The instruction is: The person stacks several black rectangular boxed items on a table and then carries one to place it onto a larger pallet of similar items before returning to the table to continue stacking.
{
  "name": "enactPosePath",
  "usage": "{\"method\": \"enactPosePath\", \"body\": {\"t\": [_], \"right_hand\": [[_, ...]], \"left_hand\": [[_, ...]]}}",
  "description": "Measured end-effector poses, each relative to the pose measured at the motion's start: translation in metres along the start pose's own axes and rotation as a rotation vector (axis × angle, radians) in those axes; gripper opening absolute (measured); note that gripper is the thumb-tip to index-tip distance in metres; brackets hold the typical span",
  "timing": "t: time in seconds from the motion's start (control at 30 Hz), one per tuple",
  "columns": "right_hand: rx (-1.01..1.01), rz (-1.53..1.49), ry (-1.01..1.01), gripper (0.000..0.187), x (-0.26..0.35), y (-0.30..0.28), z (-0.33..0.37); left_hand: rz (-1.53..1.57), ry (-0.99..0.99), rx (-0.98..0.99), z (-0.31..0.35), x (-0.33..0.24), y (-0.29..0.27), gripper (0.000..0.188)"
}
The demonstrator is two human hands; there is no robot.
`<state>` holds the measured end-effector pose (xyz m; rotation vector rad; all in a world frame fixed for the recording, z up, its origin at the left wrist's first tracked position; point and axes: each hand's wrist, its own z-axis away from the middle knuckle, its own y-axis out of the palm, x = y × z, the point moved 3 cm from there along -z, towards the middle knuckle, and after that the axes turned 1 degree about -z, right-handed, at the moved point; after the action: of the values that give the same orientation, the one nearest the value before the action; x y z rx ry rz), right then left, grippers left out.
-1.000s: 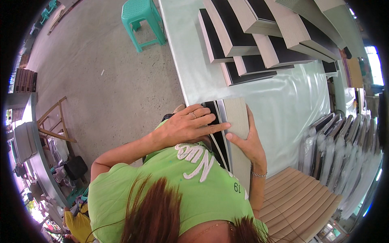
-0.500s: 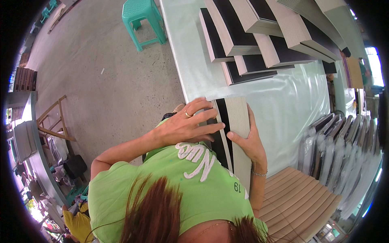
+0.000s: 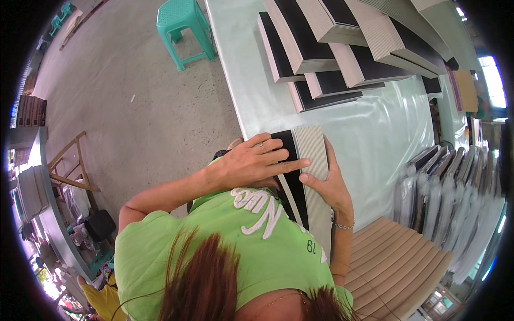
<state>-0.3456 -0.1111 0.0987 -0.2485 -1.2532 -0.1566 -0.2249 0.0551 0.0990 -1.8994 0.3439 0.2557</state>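
A stack of boards with a ribbed off-white edge and a black face stands at the near edge of the table, against my green shirt. My left hand lies over the black face, fingers stretched out and apart. Its index fingertip reaches the ribbed edge. My right hand grips the stack from the right, thumb on the ribbed edge and fingers mostly hidden behind. Below my left hand, a pale strip runs along the black face. The stack's lower end is hidden by my shirt.
More black-faced board stacks lie piled on the pale, plastic-covered table. Plastic-wrapped panels stand in a row at the right, beside a bundle of tan boards. A green stool stands on the floor.
My left hand has shifted slightly right across the stack, its index finger now on the ribbed edge. The pale strip near the far end no longer shows. My right hand holds its place.
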Motion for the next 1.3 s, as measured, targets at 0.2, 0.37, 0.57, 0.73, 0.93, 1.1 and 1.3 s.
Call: {"method": "enactPosePath", "body": {"t": [0.2, 0.37, 0.57, 0.73, 0.93, 1.1, 1.3], "right_hand": [[0.01, -0.013, -0.007, 0.101, 0.0, 0.001, -0.001], [0.015, -0.038, 0.0, 0.102, 0.002, 0.002, -0.001], [0.017, -0.017, -0.027, 0.102, 0.002, 0.001, -0.001], [0.011, -0.039, -0.016, 0.103, 0.003, 0.001, 0.0], [0.012, -0.047, -0.02, 0.103, 0.004, 0.002, -0.001], [0.007, -0.05, -0.005, 0.103, 0.001, 0.002, -0.001], [-0.007, -0.061, 0.015, 0.1, -0.002, -0.002, 0.0]], "left_hand": [[0.015, -0.002, -0.062, 0.006, 0.001, 0.004, 0.091], [0.01, -0.011, -0.116, 0.006, 0.0, 0.002, 0.081], [0.018, -0.019, -0.127, 0.008, 0.0, -0.001, 0.079], [0.0, -0.021, -0.11, 0.007, -0.002, -0.002, 0.078], [0.006, -0.022, -0.102, 0.006, -0.002, -0.005, 0.077], [0.08, -0.035, -0.118, 0.009, 0.001, -0.005, 0.069], [0.046, -0.024, -0.074, -0.006, -0.005, -0.009, 0.07]]}}
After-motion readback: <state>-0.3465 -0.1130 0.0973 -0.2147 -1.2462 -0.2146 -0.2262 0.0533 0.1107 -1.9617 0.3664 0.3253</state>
